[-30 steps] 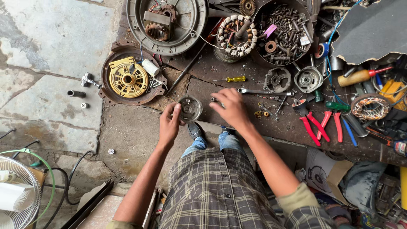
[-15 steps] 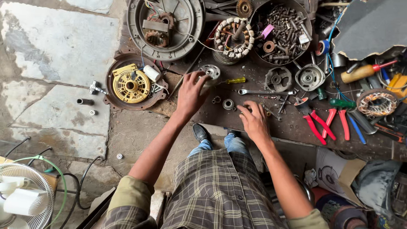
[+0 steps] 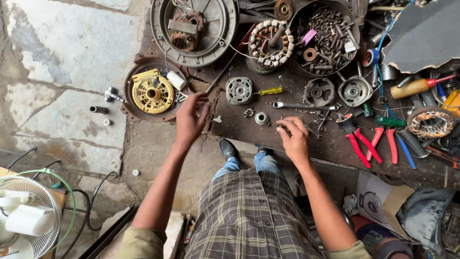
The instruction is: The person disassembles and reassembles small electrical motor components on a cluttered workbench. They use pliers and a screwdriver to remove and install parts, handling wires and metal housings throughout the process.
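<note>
Starting at the left, on the floor: white fan guard (image 3: 26,216), then a yellow ribbed disc (image 3: 152,93) in a rusty round pan. Next, left hand (image 3: 191,117) raised just over the table (image 3: 239,132) edge, fingers loosely spread and slightly curled, palm empty, touching nothing. Just right of it and a little farther away, flat on the table: grey cover (image 3: 238,90), a round cast-metal piece with holes and a central hub. Looks stiff, fairly heavy for its bulk and possibly oily; best taken by the outer rim with thumb opposite fingers, not by the hub. Beside it, a yellow-handled screwdriver (image 3: 268,90). Nearer, between the two hands: small bush (image 3: 261,118), a light metal ring, hard and smooth, likely to roll or slip; calls for a fingertip pinch across its outer wall. Above that, a spanner (image 3: 297,105) lying flat. Then right hand (image 3: 293,139) resting low on the table, fingers curled in, thumb and forefinger close together among tiny loose bits; cannot tell whether anything sits in that pinch. Farther right, red pliers (image 3: 359,144), well apart from both hands.
</note>
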